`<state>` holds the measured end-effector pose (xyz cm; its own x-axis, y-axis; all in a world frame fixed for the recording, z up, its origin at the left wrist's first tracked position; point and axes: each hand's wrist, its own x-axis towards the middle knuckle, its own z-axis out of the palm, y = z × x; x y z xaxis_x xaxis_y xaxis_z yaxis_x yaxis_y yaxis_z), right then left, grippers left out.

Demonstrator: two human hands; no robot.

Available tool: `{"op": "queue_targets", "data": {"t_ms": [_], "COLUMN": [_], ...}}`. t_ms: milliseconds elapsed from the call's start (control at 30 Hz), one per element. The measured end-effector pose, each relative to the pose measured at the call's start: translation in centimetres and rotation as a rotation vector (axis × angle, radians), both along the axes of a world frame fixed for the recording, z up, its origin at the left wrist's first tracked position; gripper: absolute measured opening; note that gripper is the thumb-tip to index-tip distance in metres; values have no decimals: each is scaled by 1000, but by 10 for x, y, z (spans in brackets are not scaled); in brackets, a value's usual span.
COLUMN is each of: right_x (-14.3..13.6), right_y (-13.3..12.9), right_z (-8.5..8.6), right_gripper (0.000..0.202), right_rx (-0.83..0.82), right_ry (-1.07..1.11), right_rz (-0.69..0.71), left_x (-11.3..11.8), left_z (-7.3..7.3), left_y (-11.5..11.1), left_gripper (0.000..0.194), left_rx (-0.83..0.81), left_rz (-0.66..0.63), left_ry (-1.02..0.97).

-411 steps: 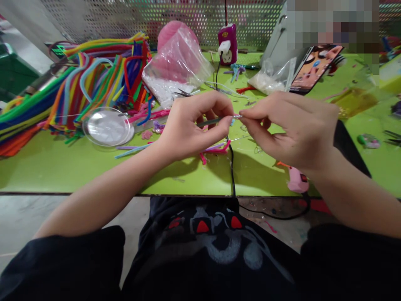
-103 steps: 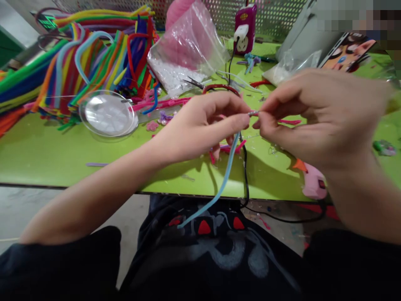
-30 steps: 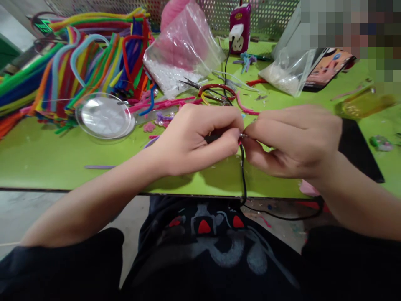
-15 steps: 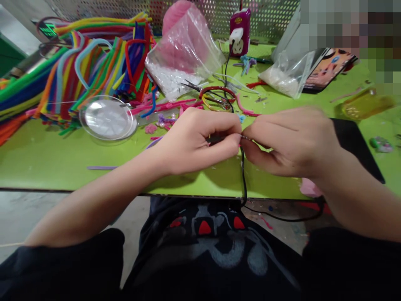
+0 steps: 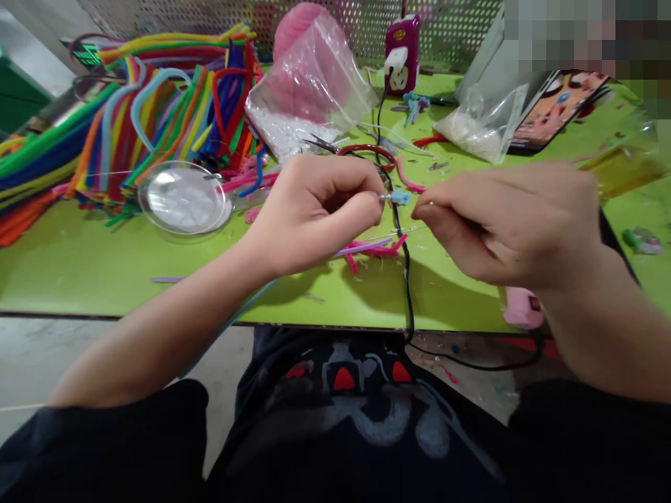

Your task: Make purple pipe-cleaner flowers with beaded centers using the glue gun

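My left hand (image 5: 319, 213) is closed, thumb and forefinger pinched together over the table. A small light blue fuzzy piece with a thin twisted stem (image 5: 400, 198) shows right at its fingertips; I cannot tell whether they grip it. Across a short gap, my right hand (image 5: 508, 223) is also pinched, with a tiny pale spot at its fingertips. What it holds is hidden. A thin pale strand runs near the right fingertips. Under the left hand lie pink pipe cleaners (image 5: 380, 249) and a purple one (image 5: 361, 246). A light blue strand (image 5: 254, 299) hangs below my left forearm.
Bundled colourful pipe cleaners (image 5: 152, 133) fill the back left, near a clear round spool (image 5: 183, 199). Behind my hands are scissors (image 5: 367, 151), a bag of white bits (image 5: 293, 126) and a purple power socket (image 5: 402, 56). A black cable (image 5: 407, 293) crosses the table's front edge. A pink tool (image 5: 521, 307) lies right.
My hands have moved apart from nearly touching, the left one up and left, the right one to the right. The pipe cleaners beneath and more of the pink tool now show.
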<state>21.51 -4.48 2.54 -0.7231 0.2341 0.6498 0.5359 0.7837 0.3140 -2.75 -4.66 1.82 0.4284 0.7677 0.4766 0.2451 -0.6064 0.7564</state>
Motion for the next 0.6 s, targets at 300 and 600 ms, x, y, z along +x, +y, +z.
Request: {"op": "queue_targets", "data": {"t_ms": [300, 600], "right_x": [-5, -5], "right_y": [-2, -3], "right_z": [-6, -6], "right_gripper": [21, 15], "right_rx": [13, -17], "right_ry": [-28, -13], "right_rz": [-26, 21], "left_x": [-1, 1], "left_z": [-4, -5], "left_y": [-5, -3], "left_gripper": [23, 21], "left_rx": [105, 97], "left_rz": [18, 2], "left_ry": [39, 48]}}
